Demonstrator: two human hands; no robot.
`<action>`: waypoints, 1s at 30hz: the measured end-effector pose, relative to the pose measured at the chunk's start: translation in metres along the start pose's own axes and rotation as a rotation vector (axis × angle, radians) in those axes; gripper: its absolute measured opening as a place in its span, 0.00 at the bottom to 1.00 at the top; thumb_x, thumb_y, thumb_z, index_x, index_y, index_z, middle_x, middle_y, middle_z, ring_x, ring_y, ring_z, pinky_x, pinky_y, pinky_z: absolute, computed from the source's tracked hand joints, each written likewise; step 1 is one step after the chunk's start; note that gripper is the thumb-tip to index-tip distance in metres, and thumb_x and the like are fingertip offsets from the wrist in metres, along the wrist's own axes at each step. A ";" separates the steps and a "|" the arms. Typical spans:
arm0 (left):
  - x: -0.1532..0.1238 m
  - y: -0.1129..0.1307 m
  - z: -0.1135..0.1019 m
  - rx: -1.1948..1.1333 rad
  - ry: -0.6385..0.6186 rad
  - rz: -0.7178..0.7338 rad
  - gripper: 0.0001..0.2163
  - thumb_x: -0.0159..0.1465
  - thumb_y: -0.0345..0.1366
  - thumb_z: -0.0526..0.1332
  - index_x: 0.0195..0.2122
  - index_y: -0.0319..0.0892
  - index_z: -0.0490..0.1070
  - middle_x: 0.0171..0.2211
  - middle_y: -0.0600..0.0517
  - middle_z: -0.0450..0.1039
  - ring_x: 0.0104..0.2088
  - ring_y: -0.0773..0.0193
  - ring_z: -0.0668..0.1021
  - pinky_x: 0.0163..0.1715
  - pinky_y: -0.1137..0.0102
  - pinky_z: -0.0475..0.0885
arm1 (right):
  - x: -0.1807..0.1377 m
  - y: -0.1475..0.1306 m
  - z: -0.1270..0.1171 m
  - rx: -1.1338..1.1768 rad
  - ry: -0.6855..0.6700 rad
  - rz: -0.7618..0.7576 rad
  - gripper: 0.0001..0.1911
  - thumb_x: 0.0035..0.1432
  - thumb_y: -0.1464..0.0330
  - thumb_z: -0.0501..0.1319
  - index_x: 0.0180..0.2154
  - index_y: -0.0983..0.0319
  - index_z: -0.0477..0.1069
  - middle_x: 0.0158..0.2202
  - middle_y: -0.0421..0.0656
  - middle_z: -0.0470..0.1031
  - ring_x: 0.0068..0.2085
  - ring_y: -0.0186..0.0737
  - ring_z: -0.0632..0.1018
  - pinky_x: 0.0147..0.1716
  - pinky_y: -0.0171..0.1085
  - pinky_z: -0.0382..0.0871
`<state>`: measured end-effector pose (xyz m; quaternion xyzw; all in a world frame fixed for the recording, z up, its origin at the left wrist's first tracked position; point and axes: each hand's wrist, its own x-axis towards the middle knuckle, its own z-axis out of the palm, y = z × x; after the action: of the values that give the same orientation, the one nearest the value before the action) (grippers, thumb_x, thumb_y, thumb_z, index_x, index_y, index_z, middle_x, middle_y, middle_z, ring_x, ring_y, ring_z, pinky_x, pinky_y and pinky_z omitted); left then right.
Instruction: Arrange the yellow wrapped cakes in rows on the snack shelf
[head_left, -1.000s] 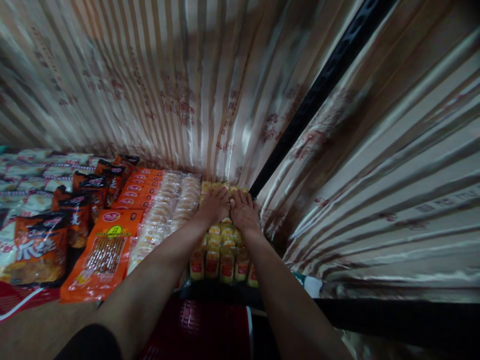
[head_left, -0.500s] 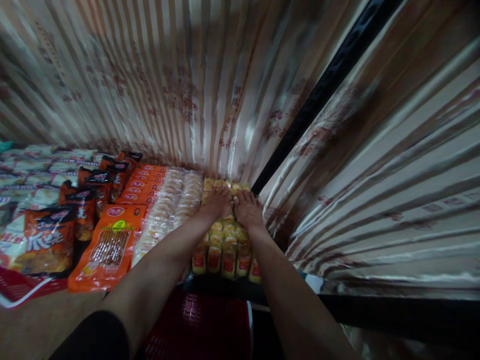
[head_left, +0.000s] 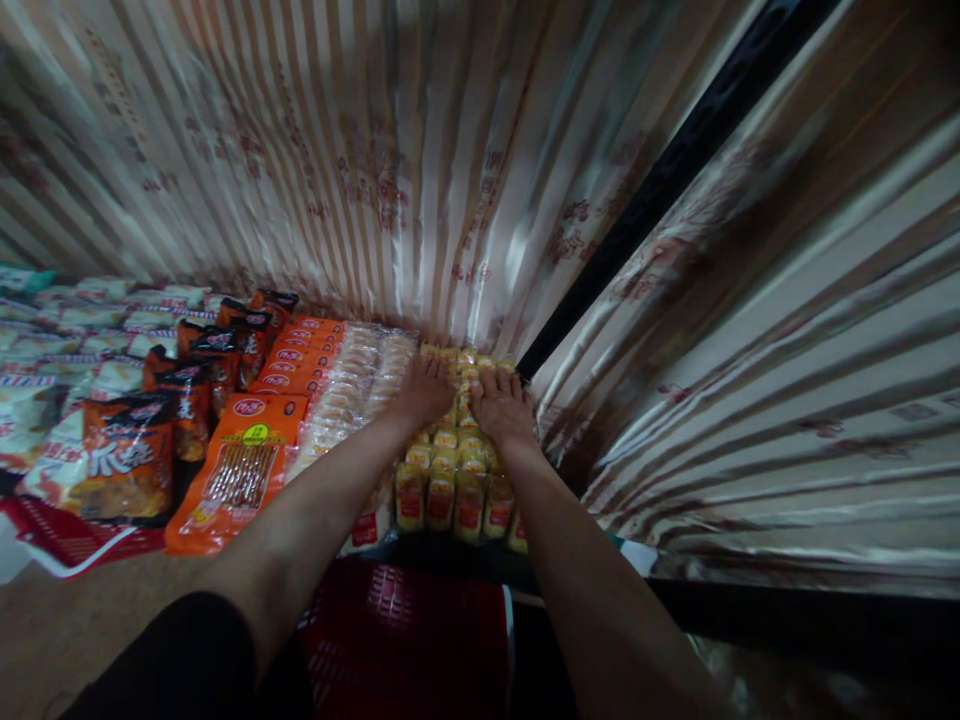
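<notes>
Both my arms reach forward to a stack of small yellow snack packets (head_left: 450,485) at the back right of a shelf. My left hand (head_left: 424,392) lies palm down on the far packets, fingers stretched out flat. My right hand (head_left: 504,407) rests beside it, also flat with fingers extended, close to the curtain's corner. The two hands sit a little apart. Neither hand grips anything.
Left of the yellow packets lie clear packs of round biscuits (head_left: 349,395), orange packets (head_left: 244,470), dark orange bags (head_left: 127,465) and white packets (head_left: 67,330). A striped satin curtain (head_left: 375,170) backs the shelf, with a black post (head_left: 667,180). A red plastic basket (head_left: 409,630) sits below.
Both hands have slid a little farther back over the yellow packets and parted slightly. The view has shifted to the left and down.
</notes>
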<state>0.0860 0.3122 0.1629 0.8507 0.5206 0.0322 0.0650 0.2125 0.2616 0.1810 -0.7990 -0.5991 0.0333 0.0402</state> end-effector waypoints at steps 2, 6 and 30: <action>-0.002 0.001 -0.004 -0.010 -0.001 0.005 0.27 0.67 0.44 0.38 0.63 0.32 0.49 0.65 0.41 0.47 0.65 0.53 0.50 0.61 0.50 0.45 | 0.001 0.000 -0.001 0.017 0.006 -0.003 0.28 0.64 0.58 0.37 0.62 0.57 0.52 0.65 0.45 0.53 0.64 0.48 0.53 0.59 0.50 0.47; -0.011 0.011 -0.012 -0.027 -0.001 0.033 0.26 0.67 0.42 0.39 0.64 0.36 0.48 0.65 0.43 0.45 0.65 0.53 0.48 0.61 0.49 0.44 | -0.002 0.000 -0.003 0.044 0.114 0.044 0.27 0.65 0.59 0.36 0.60 0.58 0.57 0.63 0.45 0.56 0.64 0.48 0.54 0.59 0.49 0.47; -0.041 0.042 0.000 -0.033 0.021 0.029 0.24 0.67 0.43 0.38 0.63 0.45 0.51 0.66 0.50 0.45 0.65 0.56 0.47 0.62 0.53 0.40 | -0.033 0.005 0.000 0.081 0.082 0.067 0.26 0.65 0.61 0.39 0.61 0.57 0.55 0.65 0.39 0.53 0.64 0.46 0.53 0.61 0.46 0.45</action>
<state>0.1043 0.2573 0.1695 0.8566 0.5083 0.0509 0.0732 0.2078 0.2289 0.1806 -0.8171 -0.5679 0.0261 0.0955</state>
